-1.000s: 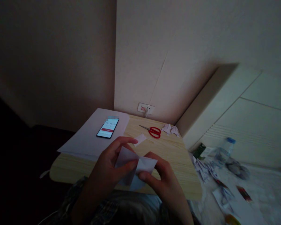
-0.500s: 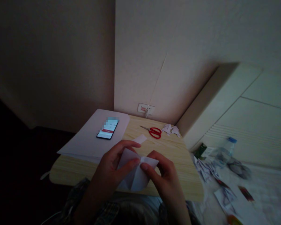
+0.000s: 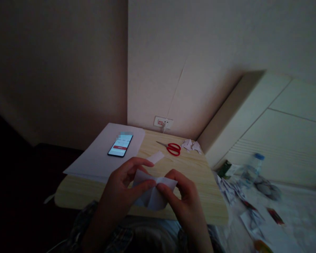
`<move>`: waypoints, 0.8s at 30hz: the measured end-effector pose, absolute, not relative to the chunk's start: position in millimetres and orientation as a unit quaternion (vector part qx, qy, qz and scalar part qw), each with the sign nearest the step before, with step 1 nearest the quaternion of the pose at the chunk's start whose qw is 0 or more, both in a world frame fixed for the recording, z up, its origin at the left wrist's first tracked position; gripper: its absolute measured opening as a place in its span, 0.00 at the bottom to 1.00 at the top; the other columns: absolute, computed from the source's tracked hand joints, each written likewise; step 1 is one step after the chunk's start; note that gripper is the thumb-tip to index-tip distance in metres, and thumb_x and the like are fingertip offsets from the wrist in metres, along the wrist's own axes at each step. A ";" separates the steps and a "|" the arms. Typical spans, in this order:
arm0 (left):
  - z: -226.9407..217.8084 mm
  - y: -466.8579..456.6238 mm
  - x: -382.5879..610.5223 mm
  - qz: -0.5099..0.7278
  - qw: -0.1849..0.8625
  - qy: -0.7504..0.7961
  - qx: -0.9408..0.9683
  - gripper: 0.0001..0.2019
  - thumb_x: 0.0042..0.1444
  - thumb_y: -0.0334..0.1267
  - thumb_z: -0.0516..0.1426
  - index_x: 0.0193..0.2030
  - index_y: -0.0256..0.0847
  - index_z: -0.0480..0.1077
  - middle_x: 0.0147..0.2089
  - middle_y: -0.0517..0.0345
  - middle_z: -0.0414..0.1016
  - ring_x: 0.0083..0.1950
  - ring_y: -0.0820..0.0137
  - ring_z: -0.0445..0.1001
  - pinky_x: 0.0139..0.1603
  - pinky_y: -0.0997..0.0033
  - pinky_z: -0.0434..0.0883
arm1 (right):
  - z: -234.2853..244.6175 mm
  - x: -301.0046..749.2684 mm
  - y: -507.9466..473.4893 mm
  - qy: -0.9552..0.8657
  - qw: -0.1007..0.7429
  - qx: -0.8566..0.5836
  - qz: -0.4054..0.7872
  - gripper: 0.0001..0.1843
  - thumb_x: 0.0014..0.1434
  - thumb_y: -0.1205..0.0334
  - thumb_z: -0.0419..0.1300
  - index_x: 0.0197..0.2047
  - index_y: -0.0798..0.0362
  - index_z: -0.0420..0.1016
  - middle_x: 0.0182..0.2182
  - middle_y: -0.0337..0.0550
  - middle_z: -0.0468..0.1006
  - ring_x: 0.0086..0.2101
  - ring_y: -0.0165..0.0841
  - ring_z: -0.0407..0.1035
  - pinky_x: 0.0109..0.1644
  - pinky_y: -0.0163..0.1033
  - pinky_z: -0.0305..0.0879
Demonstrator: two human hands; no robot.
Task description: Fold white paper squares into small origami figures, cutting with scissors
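Observation:
Both my hands hold a partly folded white paper (image 3: 151, 195) just above the near edge of a light wooden table (image 3: 195, 175). My left hand (image 3: 121, 191) pinches its left half between thumb and fingers. My right hand (image 3: 183, 198) pinches the right half, thumb meeting the left thumb at the middle crease. A small white paper strip (image 3: 155, 157) lies on the table just beyond my fingers.
A lit phone (image 3: 120, 145) rests on white sheets (image 3: 100, 158) at the table's left. Red scissors (image 3: 172, 148) and small folded papers (image 3: 191, 145) lie near the wall socket (image 3: 163, 122). On the bed to the right are a plastic bottle (image 3: 250, 170) and scattered paper scraps (image 3: 234, 191).
My hands have drawn the paper slightly lower and pressed its top edges closer together; the fold has flattened. The view has shifted a little.

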State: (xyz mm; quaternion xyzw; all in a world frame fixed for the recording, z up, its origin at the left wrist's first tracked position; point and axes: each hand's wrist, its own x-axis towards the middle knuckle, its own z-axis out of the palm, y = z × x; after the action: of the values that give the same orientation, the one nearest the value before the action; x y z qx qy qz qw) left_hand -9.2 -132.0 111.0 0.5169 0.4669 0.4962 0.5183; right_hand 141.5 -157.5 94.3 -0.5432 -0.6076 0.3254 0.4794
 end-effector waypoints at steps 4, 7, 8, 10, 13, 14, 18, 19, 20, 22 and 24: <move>106.2 -131.0 -8.3 0.510 0.515 0.450 0.522 0.12 0.43 0.34 0.64 0.37 0.42 0.72 0.26 0.67 0.68 0.27 0.74 0.68 0.29 0.77 0.64 | 96.2 140.0 -158.9 -0.618 0.482 -0.529 0.325 0.13 0.55 0.57 0.61 0.23 0.51 0.67 0.21 0.35 0.67 0.25 0.31 0.62 0.30 0.35 0.58; 103.5 -131.6 -7.3 0.505 0.514 0.444 0.532 0.12 0.44 0.34 0.63 0.38 0.42 0.72 0.27 0.67 0.68 0.27 0.74 0.67 0.28 0.77 0.64 | 97.7 139.4 -160.1 -0.622 0.486 -0.523 0.321 0.12 0.56 0.56 0.61 0.24 0.51 0.68 0.22 0.35 0.68 0.26 0.31 0.63 0.30 0.35 0.58; 103.0 -131.9 -6.9 0.501 0.514 0.444 0.536 0.11 0.45 0.34 0.63 0.38 0.42 0.72 0.27 0.67 0.68 0.27 0.74 0.67 0.28 0.77 0.64 | 97.9 139.4 -160.3 -0.620 0.488 -0.525 0.319 0.12 0.56 0.56 0.61 0.24 0.51 0.68 0.21 0.35 0.68 0.26 0.31 0.63 0.30 0.35 0.58; 102.0 -132.1 -6.4 0.496 0.516 0.441 0.542 0.11 0.46 0.35 0.62 0.38 0.42 0.72 0.27 0.66 0.67 0.27 0.74 0.67 0.27 0.77 0.64 | 97.7 139.7 -160.4 -0.612 0.492 -0.533 0.316 0.13 0.57 0.56 0.60 0.24 0.52 0.67 0.21 0.35 0.67 0.25 0.30 0.62 0.29 0.34 0.57; 100.0 -131.2 -6.0 0.503 0.516 0.430 0.545 0.12 0.45 0.35 0.63 0.39 0.42 0.72 0.28 0.66 0.69 0.28 0.73 0.68 0.29 0.77 0.65 | 96.6 140.2 -160.0 -0.601 0.498 -0.545 0.307 0.13 0.57 0.57 0.60 0.23 0.52 0.67 0.20 0.34 0.66 0.24 0.29 0.61 0.28 0.33 0.56; 99.1 -130.7 -5.8 0.506 0.515 0.425 0.546 0.12 0.45 0.35 0.63 0.39 0.41 0.72 0.29 0.65 0.70 0.28 0.73 0.69 0.29 0.76 0.66 | 96.1 140.3 -159.7 -0.599 0.501 -0.547 0.303 0.14 0.56 0.57 0.60 0.23 0.52 0.66 0.19 0.34 0.66 0.24 0.29 0.61 0.28 0.33 0.56; 96.5 -130.7 -4.4 0.517 0.507 0.427 0.541 0.13 0.45 0.34 0.63 0.40 0.41 0.72 0.33 0.63 0.76 0.31 0.72 0.73 0.33 0.76 0.68 | 94.9 140.2 -159.0 -0.595 0.514 -0.545 0.290 0.15 0.56 0.57 0.61 0.22 0.53 0.66 0.19 0.33 0.65 0.23 0.28 0.61 0.27 0.32 0.56; 96.3 -131.2 -3.8 0.520 0.509 0.429 0.535 0.12 0.46 0.34 0.63 0.40 0.42 0.72 0.33 0.63 0.76 0.31 0.71 0.73 0.34 0.76 0.68 | 94.7 140.2 -159.1 -0.594 0.518 -0.544 0.287 0.15 0.56 0.57 0.61 0.22 0.52 0.66 0.19 0.33 0.65 0.23 0.27 0.61 0.27 0.32 0.56; 96.3 -131.8 -3.2 0.523 0.514 0.429 0.527 0.12 0.46 0.34 0.63 0.40 0.42 0.72 0.33 0.63 0.77 0.32 0.71 0.74 0.35 0.76 0.68 | 94.6 140.2 -159.2 -0.593 0.522 -0.543 0.284 0.14 0.56 0.58 0.61 0.22 0.52 0.66 0.19 0.33 0.65 0.23 0.27 0.61 0.27 0.32 0.56; 96.6 -132.5 -2.1 0.526 0.532 0.422 0.512 0.11 0.46 0.34 0.63 0.39 0.42 0.73 0.32 0.63 0.77 0.32 0.71 0.73 0.35 0.76 0.68 | 94.3 140.3 -159.8 -0.592 0.528 -0.541 0.279 0.14 0.56 0.58 0.61 0.22 0.52 0.66 0.19 0.33 0.65 0.23 0.27 0.60 0.27 0.32 0.56; 96.9 -132.3 -1.5 0.522 0.558 0.412 0.497 0.12 0.46 0.34 0.64 0.40 0.42 0.72 0.29 0.64 0.77 0.31 0.72 0.73 0.33 0.77 0.67 | 93.7 140.6 -160.3 -0.592 0.531 -0.540 0.277 0.13 0.56 0.59 0.61 0.22 0.52 0.66 0.19 0.33 0.65 0.23 0.28 0.60 0.27 0.32 0.56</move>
State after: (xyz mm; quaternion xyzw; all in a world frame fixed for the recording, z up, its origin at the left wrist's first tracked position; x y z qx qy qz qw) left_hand -1.5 -132.3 96.9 0.4965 0.4122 0.5219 0.5578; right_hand 140.6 -160.3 93.7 -0.5396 -0.5917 0.2772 0.5310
